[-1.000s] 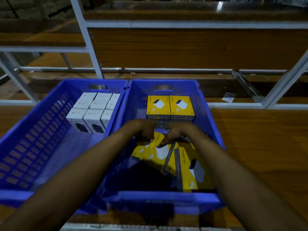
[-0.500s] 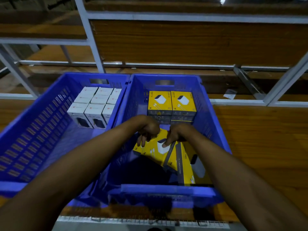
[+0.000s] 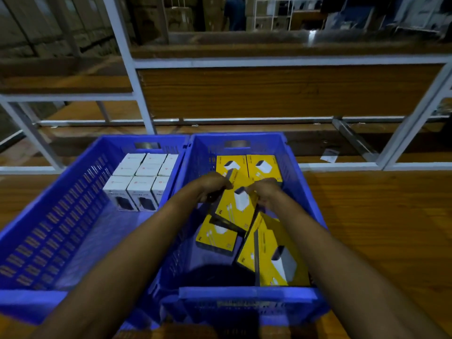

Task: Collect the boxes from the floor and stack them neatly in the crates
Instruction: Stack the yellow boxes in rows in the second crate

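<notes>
Right-hand blue crate (image 3: 244,293) dead ahead, that's my landmark. Touching its left wall sits the other blue crate (image 3: 36,241), with a tidy block of white boxes (image 3: 141,177) packed at its far end. Inside the right-hand crate, two yellow charger boxes (image 3: 263,167) lie flat against the far wall. Nearer me, a tilted yellow box (image 3: 271,255) leans by the right wall, and a second loose box (image 3: 216,237) lies askew mid-floor. The held yellow box (image 3: 236,206) is up at the crate's middle, slanted. My left hand (image 3: 212,187) pinches its far left corner; my right hand (image 3: 265,192) curls round the far right edge. It looks like light, stiff card, probably glossy, so I'd grip the edges, not the face, and spare the corners.
</notes>
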Demonstrator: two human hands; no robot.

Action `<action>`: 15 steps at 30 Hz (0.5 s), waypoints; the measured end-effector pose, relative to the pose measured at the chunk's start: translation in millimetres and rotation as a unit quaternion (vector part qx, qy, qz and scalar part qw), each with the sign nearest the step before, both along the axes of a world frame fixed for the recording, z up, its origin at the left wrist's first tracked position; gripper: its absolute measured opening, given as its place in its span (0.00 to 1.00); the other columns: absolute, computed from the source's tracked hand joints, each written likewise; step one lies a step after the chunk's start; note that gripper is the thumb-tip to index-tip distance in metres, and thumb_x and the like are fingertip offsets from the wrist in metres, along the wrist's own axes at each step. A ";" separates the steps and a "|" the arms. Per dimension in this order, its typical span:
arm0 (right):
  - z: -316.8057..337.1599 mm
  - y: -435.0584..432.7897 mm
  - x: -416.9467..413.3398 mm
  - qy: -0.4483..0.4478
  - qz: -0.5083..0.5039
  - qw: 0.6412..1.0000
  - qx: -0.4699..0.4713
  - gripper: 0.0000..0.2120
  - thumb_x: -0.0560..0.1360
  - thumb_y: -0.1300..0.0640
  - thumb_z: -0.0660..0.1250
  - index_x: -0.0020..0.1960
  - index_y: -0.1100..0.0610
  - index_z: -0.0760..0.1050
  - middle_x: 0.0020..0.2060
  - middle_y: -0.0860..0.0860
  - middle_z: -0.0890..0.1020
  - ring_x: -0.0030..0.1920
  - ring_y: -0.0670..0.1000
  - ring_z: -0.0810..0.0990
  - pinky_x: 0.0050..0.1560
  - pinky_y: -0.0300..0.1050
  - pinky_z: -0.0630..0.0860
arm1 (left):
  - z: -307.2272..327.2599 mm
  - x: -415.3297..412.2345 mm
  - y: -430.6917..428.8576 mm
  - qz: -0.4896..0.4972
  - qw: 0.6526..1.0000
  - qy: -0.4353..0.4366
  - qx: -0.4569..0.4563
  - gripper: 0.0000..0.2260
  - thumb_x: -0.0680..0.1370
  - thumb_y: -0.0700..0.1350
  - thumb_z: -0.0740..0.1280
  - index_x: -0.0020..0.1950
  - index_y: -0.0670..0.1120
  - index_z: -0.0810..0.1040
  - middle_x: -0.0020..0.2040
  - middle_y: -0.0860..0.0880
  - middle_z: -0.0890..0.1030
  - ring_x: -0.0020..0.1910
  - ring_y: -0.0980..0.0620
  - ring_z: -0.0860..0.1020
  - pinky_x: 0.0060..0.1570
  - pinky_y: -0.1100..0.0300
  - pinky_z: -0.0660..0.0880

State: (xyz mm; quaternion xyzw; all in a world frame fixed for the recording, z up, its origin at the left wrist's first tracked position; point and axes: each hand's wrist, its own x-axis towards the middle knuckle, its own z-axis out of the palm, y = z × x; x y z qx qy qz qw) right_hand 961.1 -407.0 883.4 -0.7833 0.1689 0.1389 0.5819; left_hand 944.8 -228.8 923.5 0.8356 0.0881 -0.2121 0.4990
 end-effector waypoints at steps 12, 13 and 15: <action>43.9 3.7 -1.6 -0.083 -0.075 0.935 0.336 0.10 0.76 0.52 0.71 0.52 0.57 0.80 0.46 0.55 0.86 0.48 0.57 0.84 0.44 0.52 0.81 | 16.3 5.4 -0.9 0.173 0.887 -0.163 -0.395 0.07 0.81 0.38 0.63 0.58 0.40 0.74 0.52 0.39 0.81 0.50 0.41 0.81 0.51 0.43 0.80; 46.6 5.1 -3.1 -0.067 -0.075 0.919 0.381 0.09 0.77 0.54 0.70 0.54 0.57 0.79 0.48 0.55 0.85 0.50 0.58 0.84 0.46 0.55 0.81 | 16.9 5.0 -1.9 0.178 0.878 -0.168 -0.411 0.08 0.81 0.38 0.63 0.60 0.40 0.73 0.54 0.39 0.81 0.50 0.42 0.81 0.46 0.46 0.81; 51.8 10.0 -7.0 -0.059 -0.063 0.895 0.437 0.13 0.77 0.57 0.69 0.60 0.59 0.77 0.52 0.57 0.85 0.52 0.59 0.83 0.45 0.55 0.81 | 18.5 3.6 -3.5 0.191 0.861 -0.173 -0.437 0.12 0.81 0.37 0.63 0.63 0.40 0.71 0.56 0.39 0.80 0.49 0.43 0.81 0.39 0.51 0.81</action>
